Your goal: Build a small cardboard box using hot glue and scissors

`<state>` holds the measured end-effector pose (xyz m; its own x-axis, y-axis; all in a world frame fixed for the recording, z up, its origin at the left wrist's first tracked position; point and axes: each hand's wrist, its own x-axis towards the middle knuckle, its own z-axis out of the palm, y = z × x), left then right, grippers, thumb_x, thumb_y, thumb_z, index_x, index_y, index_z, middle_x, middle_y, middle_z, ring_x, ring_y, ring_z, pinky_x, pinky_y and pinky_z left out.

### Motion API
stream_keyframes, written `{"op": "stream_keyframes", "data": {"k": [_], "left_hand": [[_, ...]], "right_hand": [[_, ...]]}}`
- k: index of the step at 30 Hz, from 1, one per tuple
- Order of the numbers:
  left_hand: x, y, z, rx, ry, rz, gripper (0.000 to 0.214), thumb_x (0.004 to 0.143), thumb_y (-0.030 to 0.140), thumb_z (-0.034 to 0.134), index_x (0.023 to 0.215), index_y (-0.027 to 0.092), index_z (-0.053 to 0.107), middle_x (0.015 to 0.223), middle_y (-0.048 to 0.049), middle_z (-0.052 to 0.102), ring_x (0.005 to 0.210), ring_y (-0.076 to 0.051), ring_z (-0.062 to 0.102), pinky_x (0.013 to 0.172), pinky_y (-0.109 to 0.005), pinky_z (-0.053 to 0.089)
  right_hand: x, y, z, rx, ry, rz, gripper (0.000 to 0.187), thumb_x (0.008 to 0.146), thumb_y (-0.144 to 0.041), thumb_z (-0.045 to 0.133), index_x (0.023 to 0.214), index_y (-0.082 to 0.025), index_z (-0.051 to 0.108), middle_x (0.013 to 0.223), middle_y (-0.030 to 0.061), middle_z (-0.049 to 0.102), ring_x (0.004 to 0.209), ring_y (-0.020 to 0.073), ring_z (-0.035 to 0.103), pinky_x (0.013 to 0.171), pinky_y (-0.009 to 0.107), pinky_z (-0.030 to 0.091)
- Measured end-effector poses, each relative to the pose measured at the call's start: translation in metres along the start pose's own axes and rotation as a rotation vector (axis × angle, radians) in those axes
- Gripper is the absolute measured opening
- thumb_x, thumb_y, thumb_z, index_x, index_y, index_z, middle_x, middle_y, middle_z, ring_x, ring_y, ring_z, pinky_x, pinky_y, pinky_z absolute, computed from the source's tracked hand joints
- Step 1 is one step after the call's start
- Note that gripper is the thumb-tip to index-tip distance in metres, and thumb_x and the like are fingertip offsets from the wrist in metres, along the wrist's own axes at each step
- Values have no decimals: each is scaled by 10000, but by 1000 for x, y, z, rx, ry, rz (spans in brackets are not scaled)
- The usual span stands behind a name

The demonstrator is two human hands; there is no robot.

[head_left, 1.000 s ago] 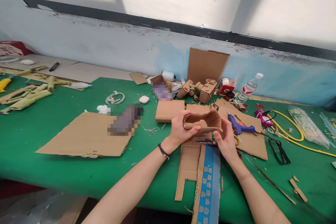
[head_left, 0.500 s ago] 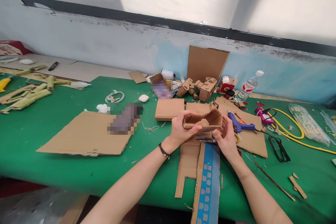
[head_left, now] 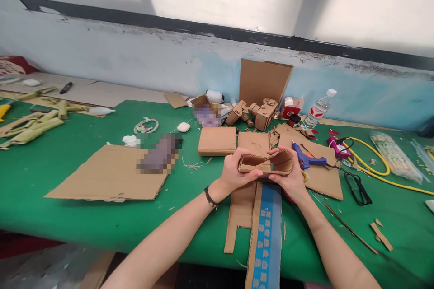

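Both my hands hold a small bent cardboard piece (head_left: 265,163), shaped like an open trough, just above the green table (head_left: 84,207). My left hand (head_left: 233,172) grips its left end, thumb on the near edge. My right hand (head_left: 288,177) is closed round its right end from below. Under my hands lie a cut cardboard sheet (head_left: 241,212) and a cardboard strip with blue printed tape (head_left: 267,235) that hangs over the table's front edge.
A blue glue gun (head_left: 307,159) lies on cardboard right of my hands, with a pink tool (head_left: 335,148), yellow cable (head_left: 379,169) and black cord beyond. A large cardboard sheet (head_left: 108,174) lies left. A cardboard figure (head_left: 261,115), a water bottle (head_left: 317,109) and a flat cardboard box (head_left: 217,141) sit further back.
My right hand has moved from beside the cardboard piece to grip its right end. The piece has tilted lower and flatter, covering the scissors seen on the sheet earlier.
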<state>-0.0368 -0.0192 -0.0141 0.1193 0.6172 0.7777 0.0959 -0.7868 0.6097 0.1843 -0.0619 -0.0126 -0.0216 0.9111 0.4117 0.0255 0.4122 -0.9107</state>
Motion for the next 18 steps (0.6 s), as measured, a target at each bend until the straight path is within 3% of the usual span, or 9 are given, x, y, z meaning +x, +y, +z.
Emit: {"op": "stream_keyframes", "data": {"k": [4, 6, 8, 10, 12, 15, 18], "left_hand": [[-2, 6, 2, -2, -16, 16, 577, 964, 705, 851, 1265, 228, 729, 1039, -87, 922, 860, -243, 917, 773, -312, 742], [-1, 7, 0, 17, -24, 12, 605, 952, 709, 859, 1294, 228, 729, 1062, -93, 927, 890, -254, 922, 804, -329, 752], [0, 7, -2, 59, -47, 28, 622, 932, 714, 875, 1296, 229, 736, 1084, -100, 929, 912, -262, 924, 825, -338, 755], [1, 6, -4, 107, -82, 66, 625, 923, 729, 873, 1283, 234, 749, 1088, -101, 929, 912, -262, 925, 823, -336, 754], [1, 5, -4, 137, -108, 111, 636, 922, 755, 857, 1279, 237, 759, 1075, -98, 930, 890, -254, 924, 816, -330, 754], [0, 5, -3, 137, -137, 162, 661, 918, 774, 846, 1294, 237, 764, 1079, -97, 931, 888, -249, 925, 832, -329, 763], [-1, 6, -1, 137, -132, 189, 656, 929, 757, 846, 1318, 237, 761, 1094, -96, 932, 920, -254, 930, 847, -326, 766]], "right_hand": [[1, -7, -6, -77, 10, -3, 1055, 754, -793, 992, 1559, -358, 466, 1409, 120, 751, 1355, 355, 764, 1232, 558, 614], [3, -16, -13, -90, -15, -24, 1095, 827, -876, 880, 1659, -365, 384, 1515, 149, 713, 1440, 371, 738, 1263, 582, 595], [8, -30, -22, -87, -60, -44, 951, 976, -913, 668, 1698, -364, 380, 1603, 158, 687, 1499, 368, 718, 1276, 589, 581], [16, -49, -32, -210, -103, -16, 678, 1079, -781, 635, 1587, -336, 572, 1544, 136, 752, 1449, 340, 754, 1229, 525, 611], [25, -72, -37, -469, -283, 63, 441, 1094, -596, 724, 1441, -324, 735, 1468, 92, 814, 1338, 308, 804, 1118, 436, 648], [40, -102, -29, -805, -583, 59, 343, 1119, -373, 702, 1450, -332, 778, 1399, 46, 866, 1231, 275, 836, 1017, 371, 625], [56, -117, -11, -1140, -719, 41, 288, 1137, -248, 631, 1333, -277, 840, 1223, 75, 911, 1069, 277, 866, 838, 334, 566]]}}
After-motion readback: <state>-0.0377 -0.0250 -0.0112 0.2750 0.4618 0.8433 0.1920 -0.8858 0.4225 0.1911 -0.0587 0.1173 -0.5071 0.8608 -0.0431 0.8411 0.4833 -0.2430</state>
